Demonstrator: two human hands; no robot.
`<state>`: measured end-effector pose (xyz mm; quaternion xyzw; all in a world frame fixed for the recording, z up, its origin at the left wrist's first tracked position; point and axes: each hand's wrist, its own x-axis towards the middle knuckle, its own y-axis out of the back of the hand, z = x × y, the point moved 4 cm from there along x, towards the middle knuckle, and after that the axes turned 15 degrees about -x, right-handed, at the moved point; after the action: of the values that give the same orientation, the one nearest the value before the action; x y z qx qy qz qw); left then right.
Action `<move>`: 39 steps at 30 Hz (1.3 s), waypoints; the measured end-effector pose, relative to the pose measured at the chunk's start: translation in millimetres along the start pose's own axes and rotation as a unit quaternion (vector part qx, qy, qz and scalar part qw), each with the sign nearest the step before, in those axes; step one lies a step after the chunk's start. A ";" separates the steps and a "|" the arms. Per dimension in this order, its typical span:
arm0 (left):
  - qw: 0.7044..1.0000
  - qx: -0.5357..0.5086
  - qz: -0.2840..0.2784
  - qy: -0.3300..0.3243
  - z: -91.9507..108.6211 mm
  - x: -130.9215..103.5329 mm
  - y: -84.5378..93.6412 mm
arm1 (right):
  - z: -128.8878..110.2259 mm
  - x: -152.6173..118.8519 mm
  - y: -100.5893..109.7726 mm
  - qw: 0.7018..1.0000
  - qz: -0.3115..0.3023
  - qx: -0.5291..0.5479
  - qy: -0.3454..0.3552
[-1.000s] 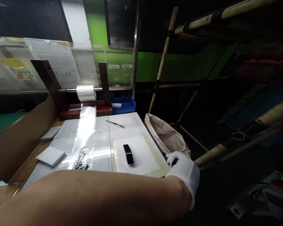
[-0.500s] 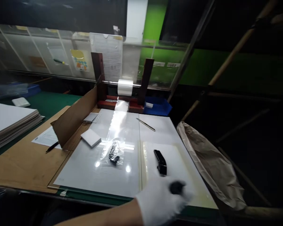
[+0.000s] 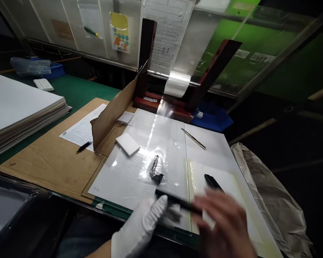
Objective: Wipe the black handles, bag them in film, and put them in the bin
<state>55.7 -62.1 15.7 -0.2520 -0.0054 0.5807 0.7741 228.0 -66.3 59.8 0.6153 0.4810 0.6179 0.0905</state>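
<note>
In front of me, my left hand (image 3: 144,218), in a white glove, is closed around one end of a long black part (image 3: 177,201). The fingers of my bare right hand (image 3: 223,218) are on the part's other end, smeared by motion. A dark blurred shape shows under the part beside the glove; I cannot make it out. Beyond the gloved hand, a small black piece (image 3: 156,170) lies inside clear plastic film on the white board (image 3: 115,179). Another black part (image 3: 214,182) rests on the board's right side, partly hidden behind my right hand.
A roll of clear film (image 3: 177,84) hangs on a rod between dark red posts. Near it are a white foam block (image 3: 127,144), tweezers (image 3: 193,139) and a blue bin (image 3: 214,118). Left are an upright cardboard sheet (image 3: 115,111), a pen (image 3: 84,147) and stacked boards (image 3: 24,107).
The gloved left hand has moved left from the board's right side, holding a black part. My bare right hand has come into view at the part's other end. The view has tilted and shifted.
</note>
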 end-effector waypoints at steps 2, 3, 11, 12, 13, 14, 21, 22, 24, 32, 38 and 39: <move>0.991 0.104 0.023 -0.080 11.8 7.3 25.1 | 26.0 64.8 -17.8 0.995 -0.054 0.036 -0.076; 0.972 0.196 0.029 -0.123 15.2 11.8 36.4 | 37.6 91.8 -33.0 0.985 -0.119 0.066 -0.103; 0.760 0.601 0.098 -0.227 -3.0 27.9 90.5 | 74.2 140.0 -173.0 0.864 -0.472 0.156 -0.077; 0.757 0.588 0.125 -0.258 -1.5 26.2 92.7 | 75.2 137.0 -184.9 0.859 -0.480 0.161 -0.074; 0.754 0.575 0.141 -0.287 0.8 25.5 93.1 | 76.2 134.3 -194.4 0.855 -0.486 0.167 -0.072; 0.752 0.564 0.145 -0.311 4.0 26.3 91.5 | 77.3 132.3 -201.5 0.852 -0.489 0.173 -0.069; 0.767 0.582 0.017 -0.272 40.9 83.3 47.0 | 102.4 137.8 -192.3 0.892 -0.425 0.113 -0.108; 0.763 0.597 -0.004 -0.247 43.9 94.2 41.3 | 109.5 139.4 -185.9 0.901 -0.407 0.090 -0.118; 0.753 0.621 -0.045 -0.214 45.9 113.1 34.4 | 127.8 141.7 -173.4 0.917 -0.373 0.040 -0.139; 0.711 0.673 -0.101 -0.176 30.1 139.6 43.0 | 219.7 133.0 -164.8 0.920 -0.309 -0.149 -0.189; 0.714 0.663 -0.090 -0.205 43.8 132.5 30.0 | 238.3 124.8 -172.3 0.897 -0.335 -0.180 -0.226; 0.717 0.659 -0.085 -0.211 49.2 132.0 30.0 | 238.4 125.5 -168.9 0.896 -0.334 -0.179 -0.232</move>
<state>57.0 81.8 9.2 0.4529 0.1938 0.4070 0.7692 320.6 225.2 -27.3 0.5171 0.5048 0.4671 0.5095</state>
